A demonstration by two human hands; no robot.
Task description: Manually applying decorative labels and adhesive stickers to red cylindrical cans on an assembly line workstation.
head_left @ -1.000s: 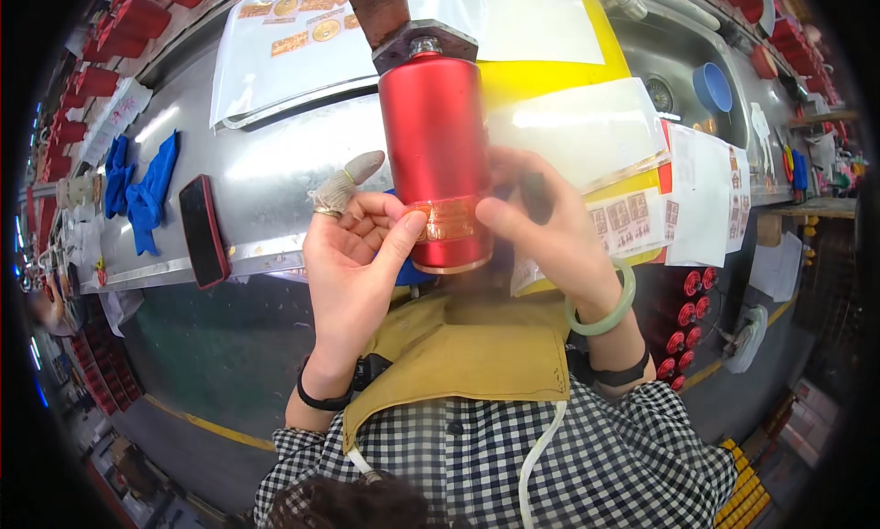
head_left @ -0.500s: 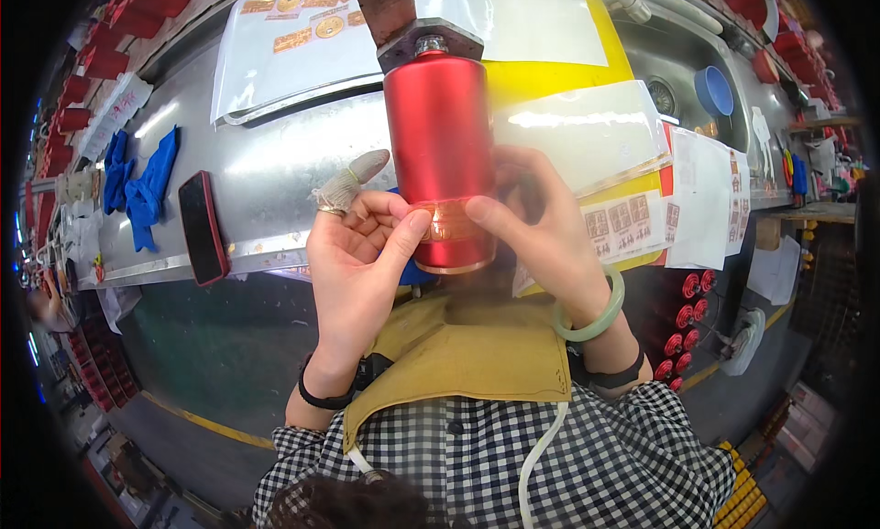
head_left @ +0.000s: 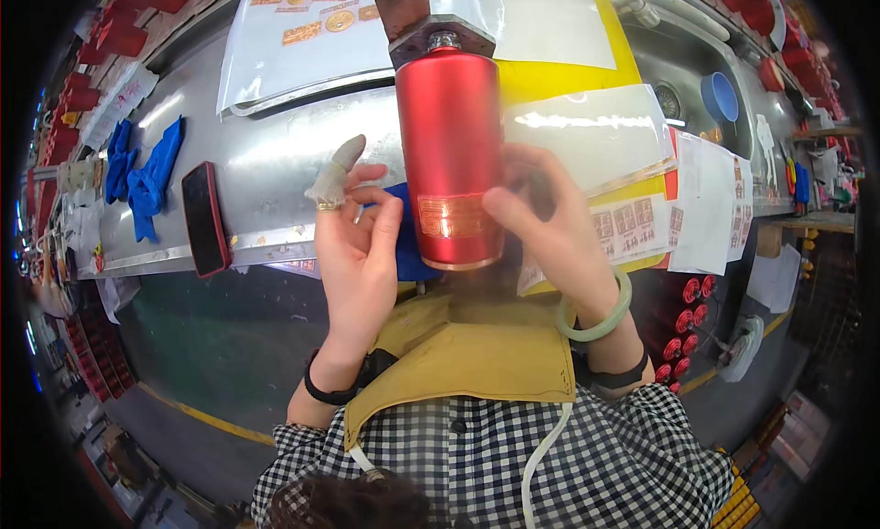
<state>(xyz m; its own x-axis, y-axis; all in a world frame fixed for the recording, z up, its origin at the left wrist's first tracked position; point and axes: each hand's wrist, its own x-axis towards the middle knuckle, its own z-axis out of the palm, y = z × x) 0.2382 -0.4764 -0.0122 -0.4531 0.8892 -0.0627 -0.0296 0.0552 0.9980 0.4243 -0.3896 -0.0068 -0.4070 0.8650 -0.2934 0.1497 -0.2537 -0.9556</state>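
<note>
A matte red bottle (head_left: 449, 130) lies with its neck away from me, against a metal holder (head_left: 440, 36). Near its base sits a copper-gold label (head_left: 449, 215), lying against the curved side. My right hand (head_left: 555, 222) grips the bottle's right side, thumb at the label's right end, the other fingers partly hidden. To the left of the bottle, my left hand (head_left: 353, 245) is off it, with fingers loosely bent, apart and holding nothing. A pale fabric cover (head_left: 337, 173) wraps one finger of that hand.
Sheets of gold stickers (head_left: 316, 20) lie behind on the left, and label sheets (head_left: 632, 228) to the right. A phone (head_left: 203, 219) and blue gloves (head_left: 151, 181) rest on the metal bench at left. A blue bowl (head_left: 719, 94) stands in the sink (head_left: 674, 57).
My left hand has let go of the label's left end and moved left, its fingers spreading. My right thumb has shifted slightly along the label. The whole view has shifted slightly.
</note>
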